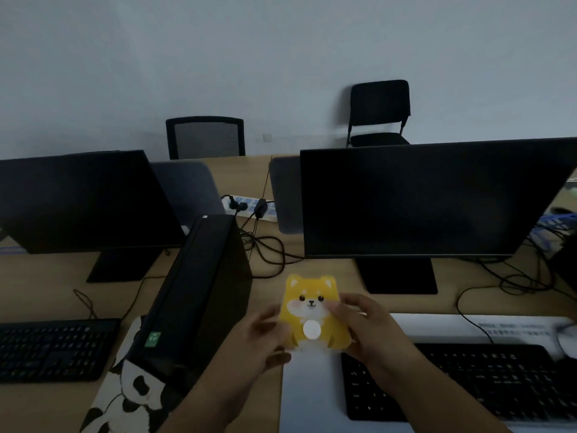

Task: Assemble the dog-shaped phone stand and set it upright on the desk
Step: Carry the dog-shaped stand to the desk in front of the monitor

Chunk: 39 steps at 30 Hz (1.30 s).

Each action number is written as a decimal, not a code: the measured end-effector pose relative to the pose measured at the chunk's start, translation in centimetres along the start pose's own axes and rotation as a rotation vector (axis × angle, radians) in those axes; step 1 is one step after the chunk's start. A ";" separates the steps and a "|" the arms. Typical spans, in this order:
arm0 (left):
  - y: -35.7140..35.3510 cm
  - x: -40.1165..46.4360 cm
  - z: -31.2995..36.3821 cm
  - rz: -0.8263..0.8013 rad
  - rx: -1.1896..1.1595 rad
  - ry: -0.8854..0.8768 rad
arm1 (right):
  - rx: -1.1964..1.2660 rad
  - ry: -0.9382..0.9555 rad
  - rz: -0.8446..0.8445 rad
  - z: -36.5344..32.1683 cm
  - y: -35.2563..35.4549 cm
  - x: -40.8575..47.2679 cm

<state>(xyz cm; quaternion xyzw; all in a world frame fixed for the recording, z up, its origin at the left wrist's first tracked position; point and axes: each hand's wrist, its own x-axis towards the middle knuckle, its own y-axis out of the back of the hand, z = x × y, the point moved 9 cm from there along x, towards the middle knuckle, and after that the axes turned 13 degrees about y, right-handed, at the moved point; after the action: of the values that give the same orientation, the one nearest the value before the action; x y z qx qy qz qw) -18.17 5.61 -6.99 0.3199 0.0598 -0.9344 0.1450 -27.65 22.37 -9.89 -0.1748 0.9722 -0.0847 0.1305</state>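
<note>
The dog-shaped phone stand [312, 310] is a flat yellow panel with a cartoon dog face and a white round disc low on its front. It is held upright in front of me, above the desk [331, 270], face toward the camera. My left hand [265, 334] grips its left edge and lower corner. My right hand [365, 323] grips its right edge, fingertips lying over the dog's cheek. The back of the panel and any other part of the stand are hidden.
A black computer tower [199, 295] stands just left of my hands. Two dark monitors [431, 198] [81, 201] stand behind, with keyboards [462, 379] [53, 348] in front. A panda-print bag [125, 392] lies lower left. Cables and a power strip [249, 206] run behind.
</note>
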 end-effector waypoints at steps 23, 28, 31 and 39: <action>-4.9 24.1 -10.1 0.173 0.238 -0.009 | -0.662 -0.120 0.100 12.4 10.1 12.8; -6.0 24.6 -8.8 0.260 0.528 -0.138 | -0.681 -0.152 0.104 13.6 11.4 13.1; -6.1 24.8 -8.5 0.291 0.598 -0.150 | -0.671 -0.145 0.123 13.5 11.9 13.0; -6.4 25.2 -8.9 0.296 0.587 -0.121 | -0.636 -0.123 0.113 14.2 12.5 13.0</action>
<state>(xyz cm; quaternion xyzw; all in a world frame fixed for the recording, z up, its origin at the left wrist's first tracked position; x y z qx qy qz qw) -33.94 7.60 -29.36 0.2973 -0.2679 -0.8978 0.1840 -39.36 27.49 -28.99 -0.1574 0.9484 0.2415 0.1322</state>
